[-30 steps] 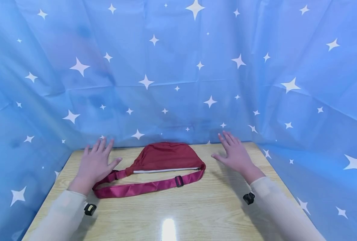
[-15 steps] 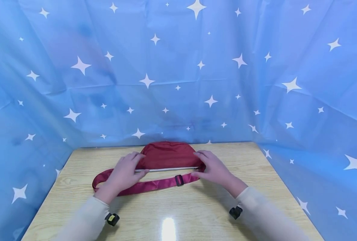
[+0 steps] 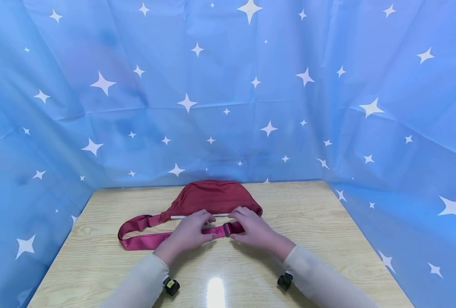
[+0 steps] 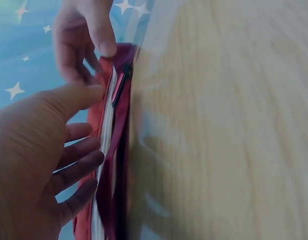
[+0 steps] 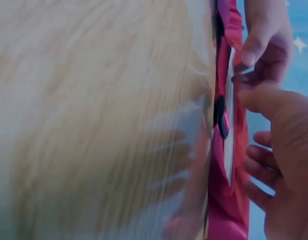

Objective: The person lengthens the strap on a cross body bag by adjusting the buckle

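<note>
A dark red waist bag (image 3: 216, 196) lies at the back of the table, its white zipper (image 4: 107, 120) facing me. Its magenta strap (image 3: 141, 244) loops out in front and to the left. A black slider buckle (image 3: 228, 229) sits on the strap between my hands. My left hand (image 3: 191, 231) is over the strap just left of the buckle, fingers loosely bent. Just right of the buckle is my right hand (image 3: 254, 229), its fingers also loosely bent. Both wrist views show the fingers apart, with no grip on the bag; whether any fingertip touches the strap I cannot tell.
The light wood table (image 3: 308, 265) extends around the bag on both sides and in front. A blue curtain with white stars (image 3: 228, 85) hangs behind the table and along its sides.
Both hands have come inward from wide apart beside the bag, first to its ends, then to the strap near the buckle. The bag has stayed in place.
</note>
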A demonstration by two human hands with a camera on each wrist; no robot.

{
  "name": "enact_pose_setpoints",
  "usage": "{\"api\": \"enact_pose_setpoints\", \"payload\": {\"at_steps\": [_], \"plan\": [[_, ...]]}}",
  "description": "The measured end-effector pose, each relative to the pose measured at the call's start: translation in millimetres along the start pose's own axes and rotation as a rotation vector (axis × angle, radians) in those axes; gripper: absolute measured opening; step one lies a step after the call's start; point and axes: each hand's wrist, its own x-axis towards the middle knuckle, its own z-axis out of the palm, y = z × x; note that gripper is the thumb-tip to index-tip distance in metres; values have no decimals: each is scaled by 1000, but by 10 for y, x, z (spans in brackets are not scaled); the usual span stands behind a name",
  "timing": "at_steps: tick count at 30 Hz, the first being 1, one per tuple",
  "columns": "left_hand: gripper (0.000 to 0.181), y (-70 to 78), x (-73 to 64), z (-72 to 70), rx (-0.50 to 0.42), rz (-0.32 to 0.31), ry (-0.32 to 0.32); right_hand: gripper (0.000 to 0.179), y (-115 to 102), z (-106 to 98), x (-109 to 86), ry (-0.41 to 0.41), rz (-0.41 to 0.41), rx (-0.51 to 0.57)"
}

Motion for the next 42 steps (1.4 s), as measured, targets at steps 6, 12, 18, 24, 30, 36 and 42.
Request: {"api": "enact_pose_setpoints", "payload": {"at_steps": [6, 12, 18, 24, 30, 36, 42], "plan": [[42, 26, 79, 146, 76, -9, -20, 55, 8, 86, 28, -34, 3, -28], [36, 70, 111, 196, 120, -3, -37, 45, 41, 171, 40, -31, -54, -57], [35, 104, 120, 198, 132, -10, -22, 41, 27, 144, 44, -13, -48, -50], [40, 127, 99, 170, 96, -10, 57, 44, -5, 7, 40, 12, -36, 5], [34, 183, 51, 68, -96, -23, 106, 44, -8, -104, 27, 95, -93, 18], [16, 161, 36, -37, -296, -65, 144, 50, 16, -169, 2, 161, -116, 40], [12, 134, 61, -46, -425, -93, 103, 52, 16, -199, -13, 175, -141, 92]]}}
